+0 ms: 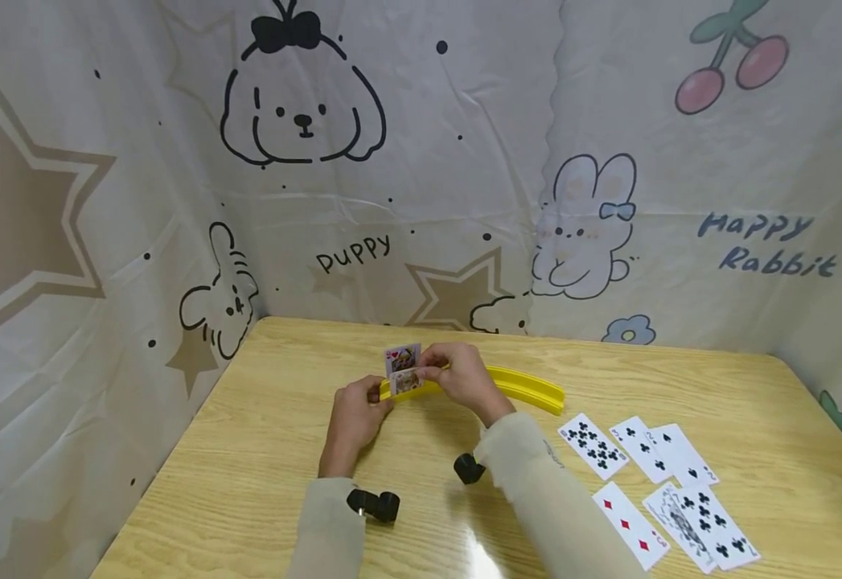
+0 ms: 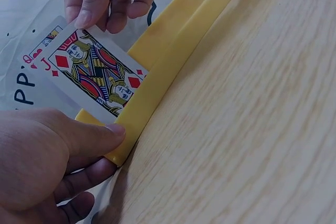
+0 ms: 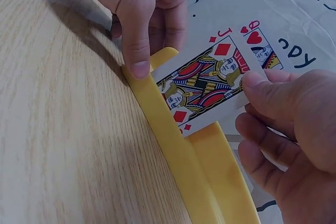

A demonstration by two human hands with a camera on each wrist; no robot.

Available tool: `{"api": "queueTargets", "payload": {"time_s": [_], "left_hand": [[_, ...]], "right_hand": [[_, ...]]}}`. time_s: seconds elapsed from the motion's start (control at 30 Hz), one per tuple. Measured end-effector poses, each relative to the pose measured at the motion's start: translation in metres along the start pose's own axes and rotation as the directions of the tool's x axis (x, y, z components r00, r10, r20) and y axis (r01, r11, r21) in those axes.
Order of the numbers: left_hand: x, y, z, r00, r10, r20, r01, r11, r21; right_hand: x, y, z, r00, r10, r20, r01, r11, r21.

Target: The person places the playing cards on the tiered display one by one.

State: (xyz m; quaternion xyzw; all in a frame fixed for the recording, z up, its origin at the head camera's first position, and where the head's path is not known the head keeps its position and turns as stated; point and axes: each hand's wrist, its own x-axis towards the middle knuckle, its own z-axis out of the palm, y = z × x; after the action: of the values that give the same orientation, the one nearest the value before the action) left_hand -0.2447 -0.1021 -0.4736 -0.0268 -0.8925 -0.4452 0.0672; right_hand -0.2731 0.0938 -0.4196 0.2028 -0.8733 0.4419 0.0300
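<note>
A curved yellow card holder (image 1: 529, 390) stands on the wooden table. My left hand (image 1: 357, 414) grips its left end, with the thumb on the front wall in the left wrist view. The jack of diamonds (image 2: 97, 72) has its lower edge in the holder's groove, near that end. Between thumb and fingers, my right hand (image 1: 460, 378) pinches the jack's upper edge, also seen in the right wrist view. Behind the jack, the queen of hearts (image 1: 402, 359) stands upright in the holder, partly hidden by it.
Several face-up cards lie at the table's right, among them a three of diamonds (image 1: 630, 527), a two of spades (image 1: 681, 454) and a club card (image 1: 594, 446). A printed cloth (image 1: 421, 185) hangs behind the table's back edge.
</note>
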Motion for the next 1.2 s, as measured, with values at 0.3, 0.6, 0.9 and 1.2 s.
{"api": "queueTargets", "payload": {"time_s": [0.3,0.6,0.9,1.2], "left_hand": [[0.001,-0.003,0.004,1.0,0.022,-0.012,-0.022,1.0,0.001],[0.0,-0.001,0.004,1.0,0.015,-0.014,-0.015,1.0,0.021],[0.001,0.001,0.001,1.0,0.016,-0.014,-0.016,0.999,0.042],[-0.001,0.005,0.001,1.0,-0.021,0.007,0.02,0.999,0.044]], "right_hand": [[-0.006,-0.003,-0.008,0.999,0.044,-0.02,-0.044,0.999,-0.007],[-0.017,0.004,-0.02,0.997,0.069,-0.015,-0.07,0.997,-0.022],[-0.031,0.013,-0.039,0.994,0.111,0.023,-0.109,0.991,-0.072],[-0.053,0.026,-0.059,0.989,0.128,0.067,-0.119,0.984,-0.131]]}}
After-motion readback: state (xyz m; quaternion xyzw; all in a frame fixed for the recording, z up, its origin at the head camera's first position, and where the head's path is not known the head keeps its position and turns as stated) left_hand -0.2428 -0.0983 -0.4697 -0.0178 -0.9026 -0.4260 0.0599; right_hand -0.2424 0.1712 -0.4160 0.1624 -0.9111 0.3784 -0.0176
